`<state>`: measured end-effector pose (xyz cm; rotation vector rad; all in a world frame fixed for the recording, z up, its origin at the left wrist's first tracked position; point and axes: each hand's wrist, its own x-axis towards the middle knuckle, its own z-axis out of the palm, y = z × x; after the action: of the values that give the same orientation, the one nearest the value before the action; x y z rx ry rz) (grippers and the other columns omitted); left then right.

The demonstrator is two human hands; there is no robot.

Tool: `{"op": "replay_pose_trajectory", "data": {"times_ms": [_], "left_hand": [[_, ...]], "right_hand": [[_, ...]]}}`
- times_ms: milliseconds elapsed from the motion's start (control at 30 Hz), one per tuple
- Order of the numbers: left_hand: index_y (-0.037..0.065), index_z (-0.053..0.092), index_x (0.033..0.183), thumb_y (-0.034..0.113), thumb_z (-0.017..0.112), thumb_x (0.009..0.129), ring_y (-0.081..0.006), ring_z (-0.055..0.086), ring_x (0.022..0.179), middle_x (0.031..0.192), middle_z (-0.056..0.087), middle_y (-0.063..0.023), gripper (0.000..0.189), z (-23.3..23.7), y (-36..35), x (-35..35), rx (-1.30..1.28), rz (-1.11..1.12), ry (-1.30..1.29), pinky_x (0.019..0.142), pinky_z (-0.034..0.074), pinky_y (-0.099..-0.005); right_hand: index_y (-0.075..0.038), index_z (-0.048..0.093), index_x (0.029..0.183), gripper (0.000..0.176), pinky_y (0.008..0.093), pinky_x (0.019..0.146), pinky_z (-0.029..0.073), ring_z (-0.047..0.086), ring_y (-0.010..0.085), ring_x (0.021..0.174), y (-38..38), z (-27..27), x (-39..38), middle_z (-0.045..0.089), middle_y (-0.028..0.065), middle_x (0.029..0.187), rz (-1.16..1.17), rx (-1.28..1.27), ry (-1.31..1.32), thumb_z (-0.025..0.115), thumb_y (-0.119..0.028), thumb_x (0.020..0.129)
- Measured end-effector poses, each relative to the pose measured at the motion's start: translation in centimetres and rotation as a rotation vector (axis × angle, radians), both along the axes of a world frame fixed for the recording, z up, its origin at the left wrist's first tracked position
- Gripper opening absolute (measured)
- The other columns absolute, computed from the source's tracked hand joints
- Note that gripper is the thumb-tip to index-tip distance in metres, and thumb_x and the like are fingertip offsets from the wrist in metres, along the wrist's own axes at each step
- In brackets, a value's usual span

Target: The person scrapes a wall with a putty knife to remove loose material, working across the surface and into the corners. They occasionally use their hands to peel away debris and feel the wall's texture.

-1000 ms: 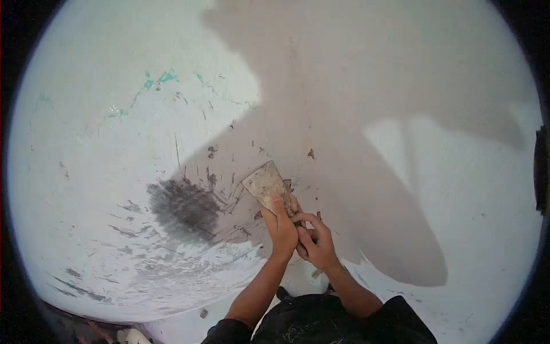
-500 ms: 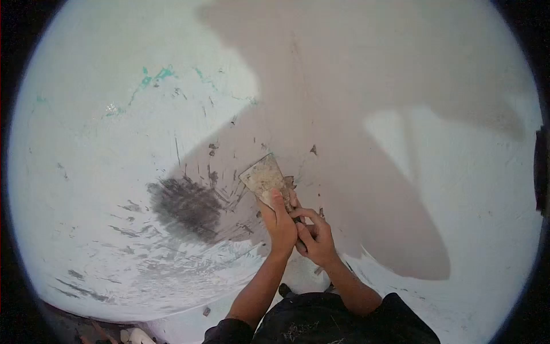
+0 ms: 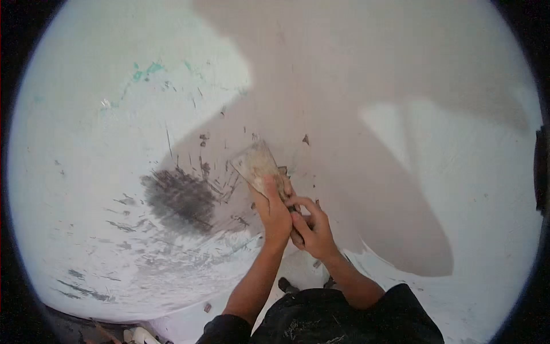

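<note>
A flat, pale, dirty rectangular plate (image 3: 252, 159) is tilted in front of the white wall, near the middle of the view. My left hand (image 3: 271, 212) is closed round its lower part, the thumb lying on its face. Just right of and below it, my right hand (image 3: 313, 230) is closed on a dark handle-like piece, partly hidden by the fingers. Both hands are close together. Left of them a dark grey smudged patch (image 3: 180, 200) marks the wall.
The white wall (image 3: 74, 143) has grey streaks at lower left and green marks at upper left. A large shadow covers its middle and right. Shoes (image 3: 286, 285) show beneath the hands. Assorted objects (image 3: 137, 335) lie at the bottom left.
The plate and both hands have shifted slightly up and left in view. The wall marks have also moved left and a little up. The grip looks the same.
</note>
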<state>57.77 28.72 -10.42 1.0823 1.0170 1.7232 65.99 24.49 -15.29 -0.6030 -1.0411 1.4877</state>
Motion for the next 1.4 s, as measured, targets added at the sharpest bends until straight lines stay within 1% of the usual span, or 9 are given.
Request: {"op": "replay_pose_trajectory", "data": {"times_ms": [300,567,667,733,800,867,1000,1333,1400], "left_hand": [[0.004,0.035,0.117,0.027,0.041,0.103,-0.0115,0.046,0.057,0.078,0.05,-0.0066,0.028,1.6,-0.6,0.7,-0.012,-0.032,-0.04,0.042,0.039,-0.0236],[0.007,0.037,0.123,0.034,0.046,0.101,-0.0108,0.053,0.063,0.082,0.054,-0.0065,0.036,-0.1,-0.1,-0.6,-0.086,-0.017,0.03,0.044,0.043,-0.0236],[0.006,0.038,0.121,0.034,0.046,0.101,-0.0103,0.053,0.062,0.082,0.054,-0.0066,0.036,0.1,-0.1,-0.3,-0.061,0.057,-0.001,0.043,0.043,-0.0232],[0.006,0.039,0.119,0.034,0.046,0.101,-0.0105,0.053,0.061,0.083,0.054,-0.0065,0.034,-0.7,-0.2,-0.7,0.024,-0.066,-0.026,0.043,0.042,-0.023],[0.006,0.04,0.115,0.035,0.044,0.102,-0.0109,0.052,0.06,0.08,0.053,-0.006,0.031,-0.9,0.5,-0.5,0.0,0.095,0.053,0.043,0.042,-0.0228],[0.002,0.036,0.122,0.027,0.041,0.103,-0.0109,0.048,0.06,0.08,0.051,-0.0062,0.032,0.8,-0.1,0.0,-0.028,-0.026,-0.005,0.044,0.041,-0.0226],[0.002,0.038,0.116,0.028,0.041,0.103,-0.0108,0.048,0.061,0.08,0.051,-0.0057,0.029,0.2,0.6,-0.4,0.08,0.011,-0.014,0.047,0.043,-0.0224],[0.004,0.04,0.118,0.035,0.044,0.102,-0.0105,0.051,0.06,0.083,0.054,-0.0066,0.035,-1.3,-0.3,0.3,-0.077,0.121,-0.004,0.045,0.043,-0.023],[0.004,0.04,0.117,0.033,0.045,0.101,-0.0115,0.05,0.059,0.083,0.054,-0.0067,0.033,-0.2,-0.6,0.2,-0.09,0.038,-0.057,0.045,0.043,-0.0237]], "right_hand": [[-0.008,0.051,0.121,0.022,0.0208,0.042,0.03,0.04,0.0021,0.047,0.0,1.2,0.6,0.049,-0.0042,0.062,0.026,-0.025,-0.026,0.048,-0.01,0.099],[-0.006,0.05,0.122,0.024,0.0207,0.043,0.032,0.043,0.0019,0.049,0.5,0.9,-0.2,0.053,-0.002,0.065,0.042,-0.021,0.064,0.047,-0.009,0.099],[-0.006,0.05,0.122,0.023,0.0208,0.043,0.032,0.044,0.0019,0.05,-0.4,0.7,-0.3,0.055,-0.001,0.066,0.015,-0.042,-0.025,0.047,-0.009,0.099],[-0.006,0.05,0.122,0.023,0.0205,0.043,0.032,0.044,0.002,0.05,0.1,0.1,-0.4,0.055,-0.0007,0.067,0.002,-0.036,-0.017,0.047,-0.009,0.099],[-0.005,0.05,0.121,0.023,0.0201,0.044,0.033,0.045,0.0022,0.05,0.5,0.2,-0.3,0.055,-0.0005,0.067,-0.029,0.0,-0.055,0.047,-0.011,0.099],[-0.005,0.05,0.121,0.023,0.0198,0.044,0.033,0.044,0.0019,0.05,0.2,0.9,-0.3,0.055,-0.0008,0.067,-0.014,0.008,0.027,0.048,-0.012,0.099],[-0.005,0.051,0.12,0.022,0.0199,0.042,0.031,0.041,0.0013,0.048,0.4,1.2,-0.5,0.053,-0.002,0.066,0.0,-0.024,-0.007,0.049,-0.013,0.099],[-0.007,0.051,0.12,0.022,0.021,0.04,0.028,0.039,0.0022,0.046,-1.0,1.9,0.8,0.049,-0.0035,0.057,-0.07,-0.023,-0.126,0.049,-0.016,0.1],[-0.007,0.05,0.12,0.023,0.0202,0.041,0.028,0.039,0.0024,0.047,-1.2,2.1,0.6,0.049,-0.0035,0.06,-0.034,-0.064,-0.111,0.05,-0.017,0.099]]}}
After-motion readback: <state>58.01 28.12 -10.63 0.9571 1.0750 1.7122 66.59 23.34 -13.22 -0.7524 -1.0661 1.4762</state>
